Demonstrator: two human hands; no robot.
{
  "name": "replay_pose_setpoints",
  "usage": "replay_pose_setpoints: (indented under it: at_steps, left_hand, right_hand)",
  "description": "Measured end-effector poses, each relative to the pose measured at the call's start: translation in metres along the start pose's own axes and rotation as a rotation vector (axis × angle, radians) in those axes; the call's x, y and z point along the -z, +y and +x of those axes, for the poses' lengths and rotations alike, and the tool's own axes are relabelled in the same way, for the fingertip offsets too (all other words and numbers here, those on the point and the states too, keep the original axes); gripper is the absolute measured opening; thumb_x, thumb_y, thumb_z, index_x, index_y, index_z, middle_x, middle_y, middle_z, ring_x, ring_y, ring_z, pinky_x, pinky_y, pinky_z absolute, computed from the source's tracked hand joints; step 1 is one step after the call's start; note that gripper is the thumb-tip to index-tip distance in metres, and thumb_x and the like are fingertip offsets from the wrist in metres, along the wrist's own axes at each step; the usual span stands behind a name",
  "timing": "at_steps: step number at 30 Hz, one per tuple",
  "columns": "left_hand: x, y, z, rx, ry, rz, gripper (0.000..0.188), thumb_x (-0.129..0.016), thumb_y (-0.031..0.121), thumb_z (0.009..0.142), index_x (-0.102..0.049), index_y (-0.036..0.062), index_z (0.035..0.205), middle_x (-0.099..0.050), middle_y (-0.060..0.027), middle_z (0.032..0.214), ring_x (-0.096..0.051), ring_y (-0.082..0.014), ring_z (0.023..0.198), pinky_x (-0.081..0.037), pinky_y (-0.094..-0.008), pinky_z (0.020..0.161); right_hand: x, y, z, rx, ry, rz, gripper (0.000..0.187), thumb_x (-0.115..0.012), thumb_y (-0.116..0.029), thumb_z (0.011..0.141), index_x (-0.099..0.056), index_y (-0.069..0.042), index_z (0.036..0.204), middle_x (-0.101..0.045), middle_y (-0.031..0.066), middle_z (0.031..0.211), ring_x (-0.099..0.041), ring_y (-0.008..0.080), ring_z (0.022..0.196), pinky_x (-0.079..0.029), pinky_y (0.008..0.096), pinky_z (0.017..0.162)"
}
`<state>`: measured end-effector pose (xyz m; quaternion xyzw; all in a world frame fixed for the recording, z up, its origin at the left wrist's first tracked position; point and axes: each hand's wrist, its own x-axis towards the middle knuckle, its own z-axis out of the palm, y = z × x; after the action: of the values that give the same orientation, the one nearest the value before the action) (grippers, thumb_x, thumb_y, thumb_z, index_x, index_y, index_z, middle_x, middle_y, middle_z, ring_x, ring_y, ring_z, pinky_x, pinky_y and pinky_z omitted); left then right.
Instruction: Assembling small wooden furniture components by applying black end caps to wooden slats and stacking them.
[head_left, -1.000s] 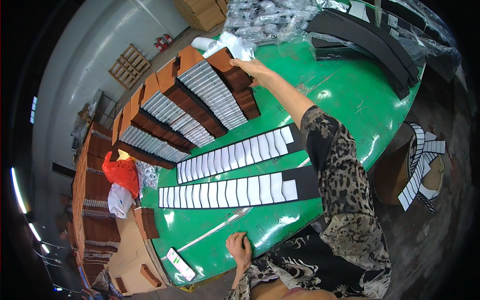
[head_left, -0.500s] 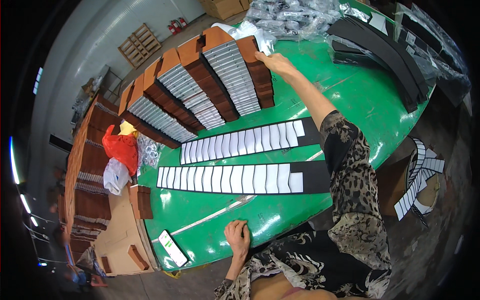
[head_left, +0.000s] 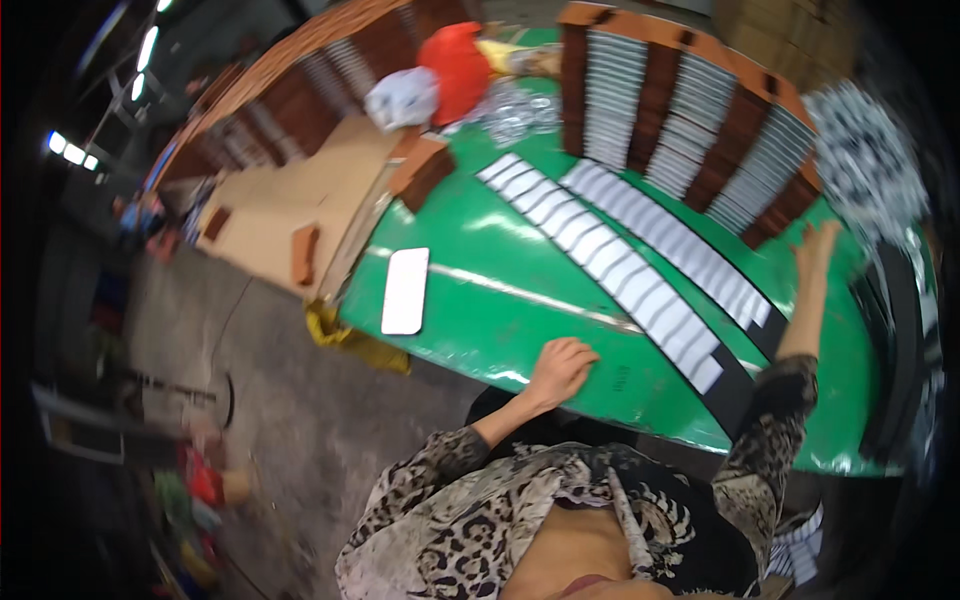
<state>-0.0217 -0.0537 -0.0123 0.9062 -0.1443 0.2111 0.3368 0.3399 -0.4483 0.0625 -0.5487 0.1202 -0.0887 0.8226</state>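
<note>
My left hand (head_left: pixel 562 372) rests near the front edge of the green table (head_left: pixel 500 335), fingers curled in a loose fist with nothing visible in them. At the right end of a row of brown and silver-grey stacked pieces (head_left: pixel 686 125), my right hand (head_left: pixel 818 245) reaches out, slightly blurred, fingers apart and apparently holding nothing. Between my arms lie two long black strips covered with white patches: a nearer strip (head_left: pixel 610 275) and a farther strip (head_left: pixel 690 240). My right forearm crosses close to the bare black end of the farther one.
A white-screened phone (head_left: pixel 405 290) lies left of my left hand. Beyond it are a small brown stack (head_left: pixel 422 170), a red bag (head_left: pixel 455 70) and a white bag (head_left: pixel 403 98). Cardboard (head_left: pixel 300 200) adjoins the table at left. Black curved pieces (head_left: pixel 895 350) and clear plastic packs (head_left: pixel 868 150) lie at right.
The view has swung to the right and turned, so the stacks now appear at upper right. My right hand has come off the top of the end stack and is lower beside it.
</note>
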Motion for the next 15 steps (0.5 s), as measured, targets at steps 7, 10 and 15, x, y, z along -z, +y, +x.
replay_pose_setpoints:
  at_steps: [7, 10, 15]
  left_hand:
    - [0.079, -0.008, 0.018, 0.035, 0.207, -0.065, 0.026, -0.064, 0.005, 0.077, -0.062, 0.0070, 0.104, -0.062, -0.0104, 0.102, -0.057, -0.0290, 0.100, -0.045, -0.0384, 0.084]
    - [0.151, -0.064, 0.055, 0.230, 0.364, 0.004, 0.033, -0.065, 0.007, 0.074, -0.060, 0.0031, 0.106, -0.060, -0.0143, 0.105, -0.057, -0.0324, 0.101, -0.045, -0.0387, 0.088]
    - [0.221, -0.219, 0.093, 0.495, 0.419, 0.211, 0.064, -0.073, 0.015, 0.070, -0.045, 0.0066, 0.127, -0.054, -0.0206, 0.113, -0.052, -0.0340, 0.107, -0.042, -0.0413, 0.092]
  right_hand:
    - [0.030, 0.031, -0.137, 0.172, 0.032, 0.033, 0.049, -0.051, -0.020, 0.095, -0.036, 0.002, 0.136, -0.048, 0.0126, 0.129, -0.051, 0.0181, 0.107, -0.042, 0.0342, 0.093]
    - [0.052, 0.037, -0.206, 0.133, -0.067, -0.060, 0.035, -0.049, -0.014, 0.095, -0.046, 0.001, 0.127, -0.058, 0.0069, 0.107, -0.054, 0.0124, 0.091, -0.046, 0.0294, 0.085]
    - [0.039, 0.034, -0.299, 0.047, 0.004, -0.157, 0.025, -0.049, -0.010, 0.096, -0.051, 0.000, 0.118, -0.059, 0.0040, 0.097, -0.057, 0.0102, 0.083, -0.050, 0.0251, 0.079]
